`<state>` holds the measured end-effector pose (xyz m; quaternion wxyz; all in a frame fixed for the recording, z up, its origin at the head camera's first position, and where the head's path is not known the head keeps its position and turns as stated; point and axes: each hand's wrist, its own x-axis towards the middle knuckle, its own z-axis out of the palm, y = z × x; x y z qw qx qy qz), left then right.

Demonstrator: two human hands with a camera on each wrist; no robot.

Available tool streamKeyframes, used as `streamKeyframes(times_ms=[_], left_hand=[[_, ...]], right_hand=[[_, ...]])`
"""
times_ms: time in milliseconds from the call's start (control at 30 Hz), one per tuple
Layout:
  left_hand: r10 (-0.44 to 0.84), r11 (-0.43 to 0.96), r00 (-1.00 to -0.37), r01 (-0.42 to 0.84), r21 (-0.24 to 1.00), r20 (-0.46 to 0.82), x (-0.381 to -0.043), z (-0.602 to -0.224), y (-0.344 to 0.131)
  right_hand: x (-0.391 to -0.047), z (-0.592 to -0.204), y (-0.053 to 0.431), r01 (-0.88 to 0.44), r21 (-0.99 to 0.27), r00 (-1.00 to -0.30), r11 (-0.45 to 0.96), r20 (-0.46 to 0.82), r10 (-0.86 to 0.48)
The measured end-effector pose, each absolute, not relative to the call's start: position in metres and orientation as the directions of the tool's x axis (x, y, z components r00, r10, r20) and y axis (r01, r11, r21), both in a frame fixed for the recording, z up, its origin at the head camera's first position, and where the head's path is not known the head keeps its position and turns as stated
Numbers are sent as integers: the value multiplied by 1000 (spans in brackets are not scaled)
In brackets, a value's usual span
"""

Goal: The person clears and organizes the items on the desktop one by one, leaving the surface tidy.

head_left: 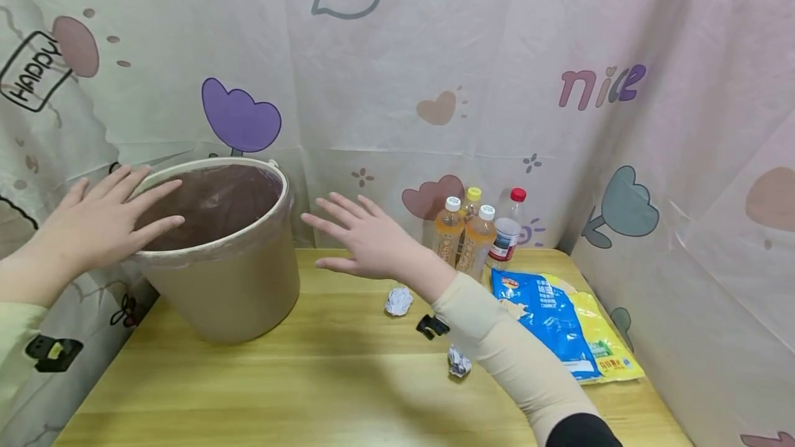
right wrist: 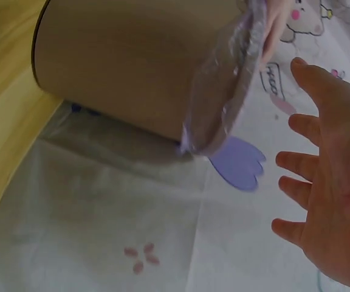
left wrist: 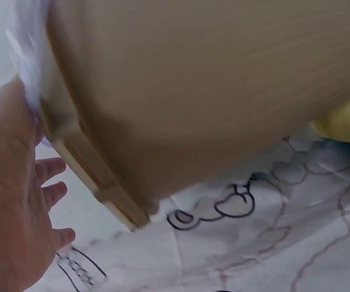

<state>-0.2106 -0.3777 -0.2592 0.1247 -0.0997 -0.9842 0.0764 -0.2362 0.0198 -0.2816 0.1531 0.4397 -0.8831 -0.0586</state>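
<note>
R sleeve (head_left: 506, 340): long, pale cream, creased; blk clip (head_left: 438, 325) near its wrist end, blk fabric (head_left: 582, 431) at its elbow end, poss. a band. L sleeve (head_left: 17, 336), left of R sleeve: pale yellow, w/ 2nd blk clip (head_left: 62, 363).

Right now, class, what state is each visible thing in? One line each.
Bin: upright, open, lined.
Liner: folded over the bin's rim.
White-capped bottles: both upright, capped.
Yellow-capped bottle: upright, capped.
Red-capped bottle: upright, capped.
Paper balls: crumpled, on the table.
Blue packet: lying down, partly over the yellow packet.
Yellow packet: lying down, partly covered.
Left hand: fingers spread, at the bin's rim.
Right hand: fingers spread, holding nothing.
</note>
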Motion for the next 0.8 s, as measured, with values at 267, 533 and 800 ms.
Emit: streamKeyframes(times_ms=[267,533,800], left_hand=[[91,994,-978,78,-75,188,-230,-270,-402],[34,999,-996,33,-11,87,-246,-265,-428],[19,992,-999,14,124,-45,-254,-267,-447]], right_hand=[[-249,-295,-33,-782,235,-545,577,192,-816],[-270,-301,-66,-777,106,-592,620,211,-778],[-284,-310,-81,-786,-1,-603,618,218,-767]])
